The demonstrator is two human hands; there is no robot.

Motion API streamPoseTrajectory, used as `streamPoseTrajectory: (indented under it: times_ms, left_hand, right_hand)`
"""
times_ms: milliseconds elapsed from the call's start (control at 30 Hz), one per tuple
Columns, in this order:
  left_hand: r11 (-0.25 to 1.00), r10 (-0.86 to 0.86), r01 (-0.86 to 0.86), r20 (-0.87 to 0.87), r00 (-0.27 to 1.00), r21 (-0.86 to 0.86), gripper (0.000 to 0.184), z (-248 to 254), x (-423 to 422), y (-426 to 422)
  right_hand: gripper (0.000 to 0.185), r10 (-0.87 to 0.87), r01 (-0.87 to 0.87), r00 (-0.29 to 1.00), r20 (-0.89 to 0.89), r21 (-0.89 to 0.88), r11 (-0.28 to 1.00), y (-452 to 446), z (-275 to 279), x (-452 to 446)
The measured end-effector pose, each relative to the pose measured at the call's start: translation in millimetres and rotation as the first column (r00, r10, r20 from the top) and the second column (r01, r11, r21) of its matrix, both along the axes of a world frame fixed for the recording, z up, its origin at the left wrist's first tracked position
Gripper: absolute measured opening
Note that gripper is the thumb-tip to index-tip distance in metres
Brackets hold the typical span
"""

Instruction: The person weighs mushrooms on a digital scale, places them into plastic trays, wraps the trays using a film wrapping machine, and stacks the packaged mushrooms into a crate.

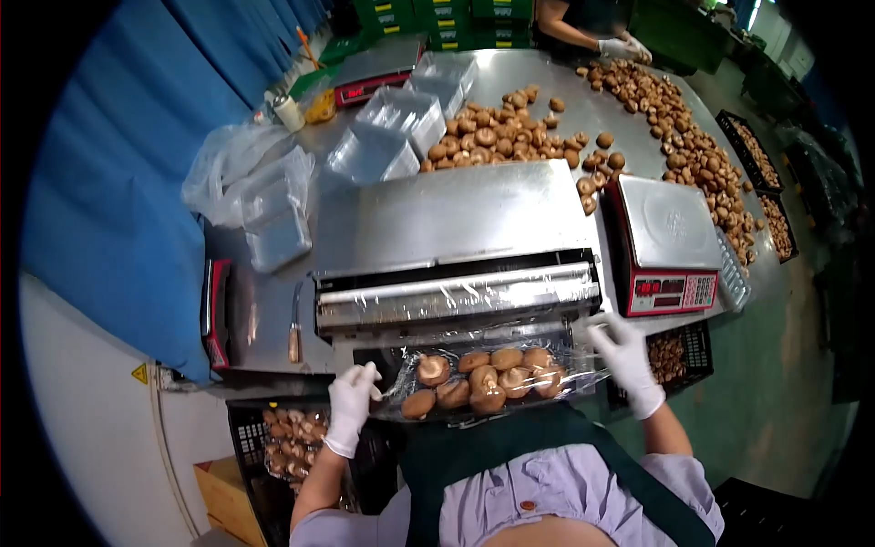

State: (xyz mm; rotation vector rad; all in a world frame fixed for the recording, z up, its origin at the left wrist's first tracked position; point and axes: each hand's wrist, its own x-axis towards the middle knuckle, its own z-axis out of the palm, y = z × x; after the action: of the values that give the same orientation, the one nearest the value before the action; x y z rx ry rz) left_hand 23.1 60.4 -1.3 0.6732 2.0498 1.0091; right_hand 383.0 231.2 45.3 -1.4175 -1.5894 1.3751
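A tray of brown mushrooms (488, 390) lies in front of me under clear plastic film (583, 376), at the front of a metal film-wrapping machine (456, 219). At the tray's left end, my left hand (351, 401), in a white glove, is closed with its fingertips pinching the film's edge. My gloved right hand (629, 360) is beyond the tray's right end, near the machine's front right corner. Its fingers are stretched out and apart, and I see nothing held in them. The film roll (456, 296) lies across the machine's front.
A scale (670, 223) stands right of the machine, a knife (294, 324) left of it. Clear trays (374, 150) and loose mushrooms (492, 137) lie behind. Black crates (246, 438) flank me below the table. Another person's gloved hands (624, 47) are at the far edge.
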Motion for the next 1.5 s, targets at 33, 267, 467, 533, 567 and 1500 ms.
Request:
streamPoseTrajectory:
  times_ms: [33, 267, 467, 533, 567, 1500]
  left_hand:
    - [0.999, -0.016, 0.01, -0.135, 0.991, -0.047, 0.03, 0.6, 4.2, -8.7]
    - [0.885, -0.424, 0.405, 0.035, 0.905, 0.23, 0.018, -81.4, 61.2, -50.9]
    - [0.832, -0.525, 0.429, 0.252, 0.813, 0.353, 0.019, -57.8, 133.4, 3.3]
    - [0.822, -0.541, 0.434, 0.265, 0.798, 0.369, 0.02, -57.0, 148.1, 12.4]
    - [0.82, -0.544, 0.432, 0.275, 0.793, 0.377, 0.02, -55.4, 152.6, 15.1]
    - [0.89, -0.3, 0.034, 0.527, 0.795, 0.455, 0.031, 17.5, 309.7, 129.5]
  right_hand:
    - [0.024, 0.014, -0.013, 0.999, 0.041, -0.012, 1.0, -6.3, 1.2, 10.9]
    - [0.024, 0.275, -0.338, 0.924, 0.267, 0.229, 0.913, -91.1, -156.4, 45.6]
    - [0.029, 0.288, -0.406, 0.862, -0.417, -0.227, 0.886, -70.2, -169.0, 25.1]
    - [0.024, 0.279, -0.586, 0.704, -0.653, -0.312, 0.747, -58.3, -111.3, 21.6]
    - [0.022, 0.282, -0.669, 0.612, -0.739, -0.293, 0.683, -53.8, -90.1, 21.1]
    - [0.033, -0.101, -0.939, 0.325, -0.94, -0.333, 0.086, 58.5, -76.1, 139.4]
